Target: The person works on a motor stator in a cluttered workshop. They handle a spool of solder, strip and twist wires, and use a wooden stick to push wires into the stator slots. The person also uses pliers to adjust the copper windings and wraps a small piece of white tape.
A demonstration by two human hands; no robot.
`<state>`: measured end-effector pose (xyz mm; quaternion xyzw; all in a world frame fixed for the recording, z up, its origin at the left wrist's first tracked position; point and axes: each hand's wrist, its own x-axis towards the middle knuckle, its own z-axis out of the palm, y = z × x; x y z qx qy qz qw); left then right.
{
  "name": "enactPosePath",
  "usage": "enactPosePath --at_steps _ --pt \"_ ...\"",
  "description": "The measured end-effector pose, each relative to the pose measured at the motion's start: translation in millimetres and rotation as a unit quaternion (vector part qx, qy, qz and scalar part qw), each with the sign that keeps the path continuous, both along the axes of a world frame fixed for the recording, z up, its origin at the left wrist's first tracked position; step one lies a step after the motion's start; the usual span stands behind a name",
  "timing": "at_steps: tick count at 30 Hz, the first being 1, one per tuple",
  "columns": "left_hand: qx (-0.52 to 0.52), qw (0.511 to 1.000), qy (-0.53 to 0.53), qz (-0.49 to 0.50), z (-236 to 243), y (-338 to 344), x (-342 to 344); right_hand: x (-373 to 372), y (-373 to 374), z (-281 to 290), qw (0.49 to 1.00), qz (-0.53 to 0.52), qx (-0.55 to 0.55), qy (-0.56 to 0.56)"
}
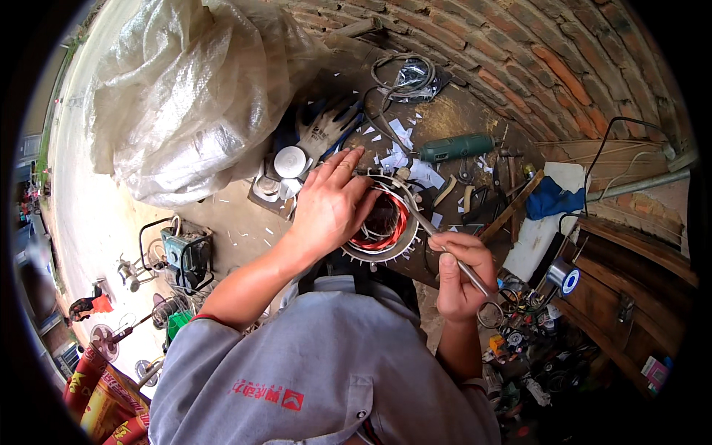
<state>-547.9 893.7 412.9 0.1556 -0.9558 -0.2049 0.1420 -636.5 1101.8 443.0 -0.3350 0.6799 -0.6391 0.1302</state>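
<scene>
A round metal motor stator [407, 241] with a toothed rim sits on the work table in front of me. Red and copper-coloured wire windings [397, 231] line its inside. My left hand [330, 202] lies over the stator's left side, fingers stretched out, its thumb side by the opening; part of the rim is hidden beneath it. In my right hand [461, 278] is a slim metal rod [424, 225] with a ring at its near end, pinched between thumb and fingers. The rod slants up to the left, and its far end meets the stator's upper right rim.
White paper scraps [423, 174], a green power tool [456, 147], pliers [445, 190] and work gloves [326, 127] lie on the table. A solder spool [564, 277] stands at the right. Large plastic sheeting [193, 96] bulges at the left; a brick wall [549, 67] bounds the back.
</scene>
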Motion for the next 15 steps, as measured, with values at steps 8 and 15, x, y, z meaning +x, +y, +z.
enactPosePath --at_steps 8,15 --pt "-0.065 0.990 -0.013 -0.125 2.9 -18.2 -19.2 19.7 23.6 -17.7 0.996 -0.039 -0.051 -0.065" --pt "-0.109 0.960 -0.002 -0.259 6.4 -34.0 -38.1 25.6 30.8 -24.1 0.994 -0.058 -0.058 -0.072"
